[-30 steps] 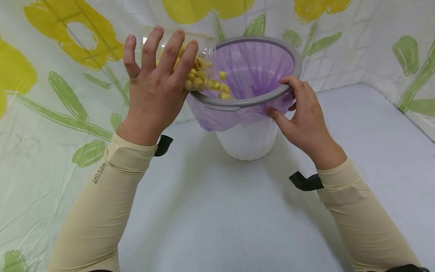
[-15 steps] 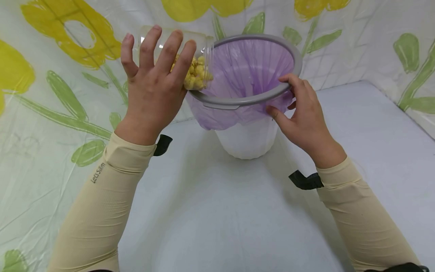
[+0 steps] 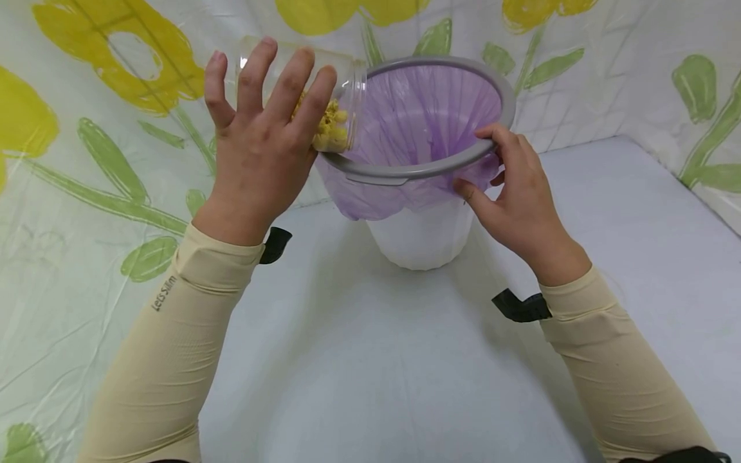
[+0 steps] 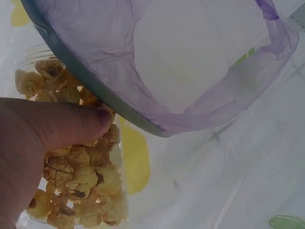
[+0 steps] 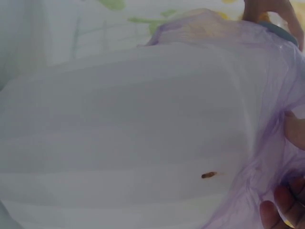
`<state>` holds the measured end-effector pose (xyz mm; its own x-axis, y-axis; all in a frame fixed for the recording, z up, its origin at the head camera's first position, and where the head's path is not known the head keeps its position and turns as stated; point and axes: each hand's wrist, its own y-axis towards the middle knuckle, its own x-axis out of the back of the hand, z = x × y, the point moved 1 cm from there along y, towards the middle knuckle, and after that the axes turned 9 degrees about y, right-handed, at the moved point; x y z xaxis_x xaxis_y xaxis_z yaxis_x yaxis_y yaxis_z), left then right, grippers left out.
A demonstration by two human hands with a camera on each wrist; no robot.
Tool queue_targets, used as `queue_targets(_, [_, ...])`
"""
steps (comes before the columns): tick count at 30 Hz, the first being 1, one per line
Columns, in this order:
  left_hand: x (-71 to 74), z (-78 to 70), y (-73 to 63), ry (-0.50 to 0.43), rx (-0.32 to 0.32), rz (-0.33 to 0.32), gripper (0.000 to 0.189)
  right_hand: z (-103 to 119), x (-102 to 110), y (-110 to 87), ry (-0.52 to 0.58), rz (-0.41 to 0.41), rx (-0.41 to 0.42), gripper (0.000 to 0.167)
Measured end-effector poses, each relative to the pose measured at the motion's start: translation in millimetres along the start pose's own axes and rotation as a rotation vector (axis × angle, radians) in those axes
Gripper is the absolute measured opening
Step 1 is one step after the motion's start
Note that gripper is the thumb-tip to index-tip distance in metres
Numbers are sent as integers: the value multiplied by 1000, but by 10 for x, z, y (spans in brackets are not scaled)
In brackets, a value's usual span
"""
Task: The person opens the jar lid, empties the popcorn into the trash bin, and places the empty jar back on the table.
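Note:
My left hand [image 3: 257, 145] grips a clear jar [image 3: 350, 80] tipped on its side, its mouth over the near-left rim of a trash bin [image 3: 422, 241]. Yellow popcorn [image 3: 331, 128] lies along the jar's lower side by the mouth. In the left wrist view, the thumb [image 4: 71, 121] presses across the jar beside the rim, with popcorn [image 4: 88, 191] showing through the wall. The bin is white, lined with a purple bag [image 3: 399, 106] folded out under a grey ring [image 3: 428, 171]. My right hand [image 3: 518, 199] pinches ring and bag at the right side, thumb outside.
The bin stands upright on a pale table [image 3: 393, 360]. Behind and left hangs a white sheet [image 3: 64, 257] with yellow flowers and green leaves. A small brown mark [image 5: 208, 175] shows on the bin's wall in the right wrist view.
Popcorn was falling from the jar's mouth into the bin a second ago. Now none is seen falling, and less is left in the jar. Both hands keep nearly the same place.

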<state>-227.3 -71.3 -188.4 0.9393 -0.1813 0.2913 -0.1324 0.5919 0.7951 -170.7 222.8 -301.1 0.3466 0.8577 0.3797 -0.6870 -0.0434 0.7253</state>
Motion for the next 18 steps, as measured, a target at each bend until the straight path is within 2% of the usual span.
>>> queue_targets(10, [22, -11, 29, 13, -4, -32, 41, -1, 1, 1, 0, 5, 3, 62])
queue_targets(18, [63, -9, 31, 22, -32, 25, 47, 17, -10, 2, 9, -5, -23, 62])
